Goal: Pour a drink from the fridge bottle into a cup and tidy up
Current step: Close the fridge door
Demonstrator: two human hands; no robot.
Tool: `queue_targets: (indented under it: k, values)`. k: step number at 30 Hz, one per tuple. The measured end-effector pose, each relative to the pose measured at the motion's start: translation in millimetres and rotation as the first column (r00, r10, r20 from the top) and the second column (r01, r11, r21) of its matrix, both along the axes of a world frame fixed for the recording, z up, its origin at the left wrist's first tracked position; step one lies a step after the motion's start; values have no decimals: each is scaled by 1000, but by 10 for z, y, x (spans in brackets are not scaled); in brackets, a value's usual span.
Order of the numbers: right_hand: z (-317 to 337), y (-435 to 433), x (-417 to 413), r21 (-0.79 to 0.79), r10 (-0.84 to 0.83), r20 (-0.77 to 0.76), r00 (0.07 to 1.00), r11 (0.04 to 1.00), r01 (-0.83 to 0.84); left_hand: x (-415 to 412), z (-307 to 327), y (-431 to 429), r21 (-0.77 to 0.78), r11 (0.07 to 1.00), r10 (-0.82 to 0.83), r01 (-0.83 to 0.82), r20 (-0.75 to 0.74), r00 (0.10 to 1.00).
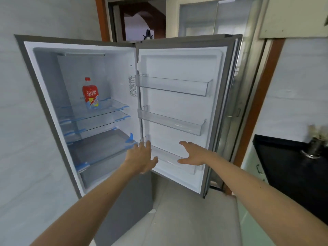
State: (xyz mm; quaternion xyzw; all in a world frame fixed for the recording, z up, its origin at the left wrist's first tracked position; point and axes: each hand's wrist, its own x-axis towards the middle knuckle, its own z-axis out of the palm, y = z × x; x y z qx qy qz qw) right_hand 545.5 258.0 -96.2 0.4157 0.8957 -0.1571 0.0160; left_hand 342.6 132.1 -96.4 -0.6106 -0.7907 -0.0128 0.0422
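Observation:
The fridge stands open, its door swung wide to the right. A red-labelled drink bottle with a red cap stands upright on the top glass shelf, alone in the compartment. My left hand hovers open near the hinge side, below and to the right of the bottle, holding nothing. My right hand is open with fingers spread in front of the lowest door bin. No cup is in view.
Three clear door bins hold nothing. A second glass shelf and a drawer sit below the bottle. A black countertop with a metal tap is at the right. A white wall runs along the left; pale floor lies below.

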Motion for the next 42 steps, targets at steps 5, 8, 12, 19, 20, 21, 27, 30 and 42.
queue_targets:
  k: [5,8,12,19,20,21,27,30,42]
  values:
    - [46,348,767,-26,-106,-21,994,994,106,622,66,543,-8,994,-106,106,-29,994]
    - [124,600,1137,-22,-133,-24,991,991,132,961,115,886,6,988,-154,154,-43,987]
    - [216,1022,1531,-25,-175,-28,984,984,174,1325,238,1307,53,980,-190,192,-45,981]
    - [287,1725,1923,22,-156,-4,988,987,156,1830,369,1939,95,975,-193,200,-77,978]
    - [288,1811,1945,20,-149,-6,989,989,149,1877,371,1998,95,976,-186,194,-89,979]
    - [289,1891,1960,19,-140,-7,990,990,140,1913,371,2048,94,978,-176,186,-100,979]
    - [312,2269,1860,22,-105,-23,994,994,105,1990,366,2259,118,983,-125,140,-123,984]
    - [328,2389,1757,7,-92,-64,994,996,92,2026,377,2322,125,985,-106,120,-113,988]
    - [231,2554,1625,-44,-23,-163,986,999,16,2034,441,2318,161,983,-54,82,-171,984]
